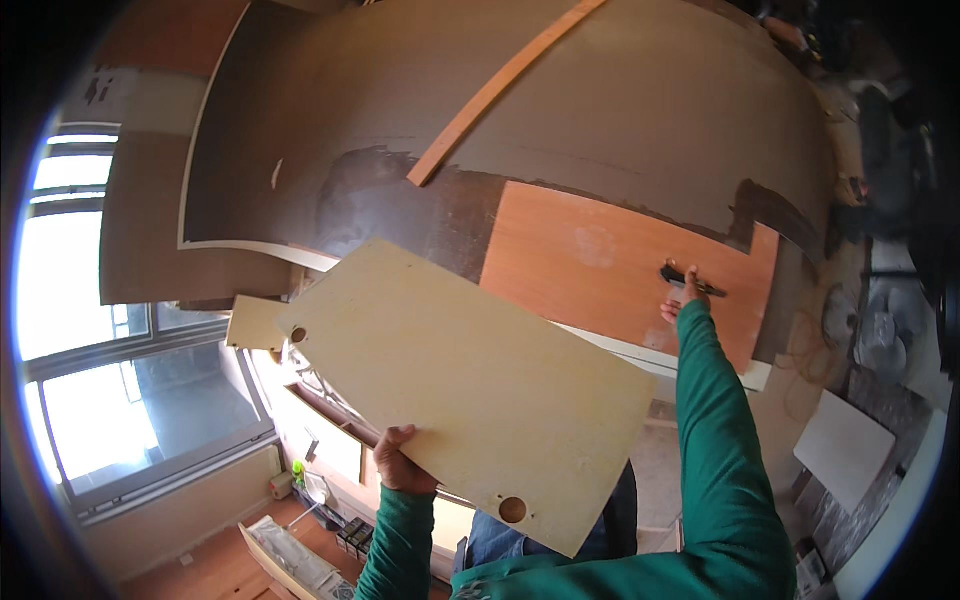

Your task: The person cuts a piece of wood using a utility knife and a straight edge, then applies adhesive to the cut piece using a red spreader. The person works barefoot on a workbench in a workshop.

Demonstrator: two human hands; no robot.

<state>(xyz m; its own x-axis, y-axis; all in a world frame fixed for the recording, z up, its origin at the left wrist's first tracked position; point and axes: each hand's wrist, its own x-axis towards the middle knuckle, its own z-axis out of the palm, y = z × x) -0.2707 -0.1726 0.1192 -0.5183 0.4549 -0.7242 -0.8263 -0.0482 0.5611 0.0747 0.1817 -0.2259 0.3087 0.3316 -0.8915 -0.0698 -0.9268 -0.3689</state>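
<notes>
My left hand [402, 462] grips the near edge of a pale yellow cabinet door [470, 375], its thumb over the face. The door is tilted in front of my body, with a round hinge hole near each of two corners. Over to the right, my right hand [688, 298] reaches out with its fingers closed on a slim dark hand tool [712, 289]; its exact kind is hard to make out. This tool is at an orange-brown wood-look sheet [560, 245] with a notched corner, which lies on the large dark brown panel [620, 110].
A long wooden strip [500, 90] lies slantwise across the dark panel. Windows [150, 400] stand at the left. Below them are an open drawer-like box [290, 555] and small items on the floor. A white board [845, 450] leans at the right, near cluttered tools.
</notes>
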